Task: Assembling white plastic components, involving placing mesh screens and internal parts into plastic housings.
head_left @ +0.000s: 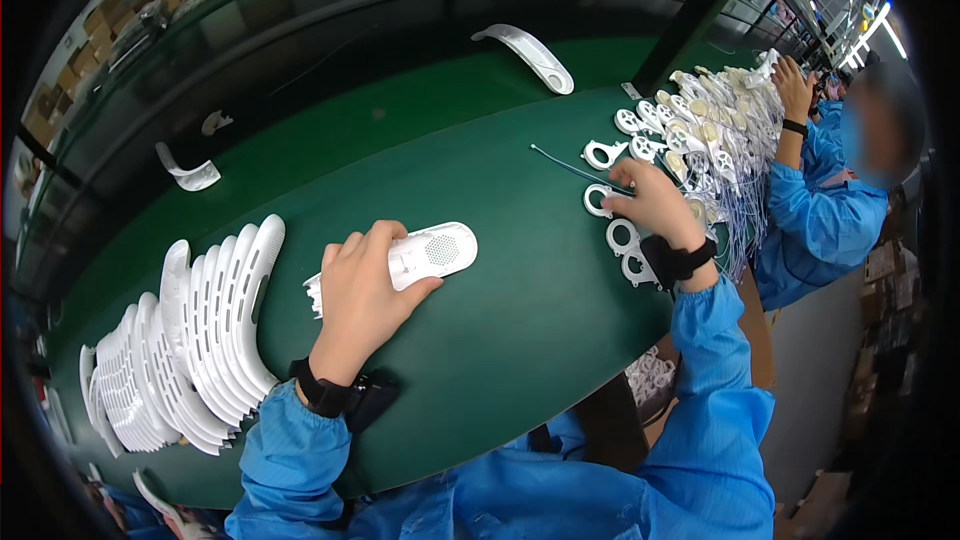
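My left hand (358, 290) is closed around a long white plastic housing (447, 249) on the green table. A grille of small holes shows at the housing's rounded right end; its other end is partly hidden by my fingers. To the right, my right hand (655, 202) has its thumb and fingers curled at a white plastic ring part (589, 203), with the thumb against its edge. Close by my fingers, a thin blue wire (562, 162) runs out to the left. More white ring parts (621, 235) lie just below that hand.
A row of curved, slotted white shells (225, 310) stands at the left. White parts with wires (715, 125) are heaped at the right, near a co-worker's hand (792, 92). Two loose shells, one curved (530, 55) and one smaller (190, 172), lie across the far strip. A dark post (700, 15) rises behind.
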`<action>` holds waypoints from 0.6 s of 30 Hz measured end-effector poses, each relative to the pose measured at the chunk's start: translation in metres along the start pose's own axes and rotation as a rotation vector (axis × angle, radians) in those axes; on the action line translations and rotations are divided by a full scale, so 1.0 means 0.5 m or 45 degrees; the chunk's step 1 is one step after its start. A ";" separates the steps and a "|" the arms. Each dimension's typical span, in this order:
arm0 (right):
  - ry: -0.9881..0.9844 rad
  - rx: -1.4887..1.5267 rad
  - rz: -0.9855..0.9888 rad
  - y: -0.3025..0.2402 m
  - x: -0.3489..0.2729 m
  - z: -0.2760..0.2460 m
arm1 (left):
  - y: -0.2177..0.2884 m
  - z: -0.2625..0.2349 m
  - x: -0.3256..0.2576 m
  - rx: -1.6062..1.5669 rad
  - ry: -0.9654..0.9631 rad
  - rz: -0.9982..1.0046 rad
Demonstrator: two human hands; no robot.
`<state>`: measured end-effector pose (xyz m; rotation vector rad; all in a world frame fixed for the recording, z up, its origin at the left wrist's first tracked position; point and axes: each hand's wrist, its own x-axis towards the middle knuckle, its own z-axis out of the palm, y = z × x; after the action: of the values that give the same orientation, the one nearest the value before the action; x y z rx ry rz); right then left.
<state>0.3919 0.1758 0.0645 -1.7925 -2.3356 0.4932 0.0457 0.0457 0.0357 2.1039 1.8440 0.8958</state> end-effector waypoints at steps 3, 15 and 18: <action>-0.002 0.032 -0.073 0.026 -0.006 0.015 | -0.004 0.004 -0.010 0.044 0.053 0.066; -0.261 0.961 -0.348 -0.122 0.031 0.028 | -0.047 -0.025 -0.029 0.057 0.146 0.081; -0.642 1.228 -0.297 -0.242 0.048 0.063 | -0.055 -0.029 -0.034 0.043 0.161 0.054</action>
<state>0.2655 0.1658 0.0757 -0.9838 -1.9067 1.7927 0.0144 0.0318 0.0275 2.1607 1.8935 1.0366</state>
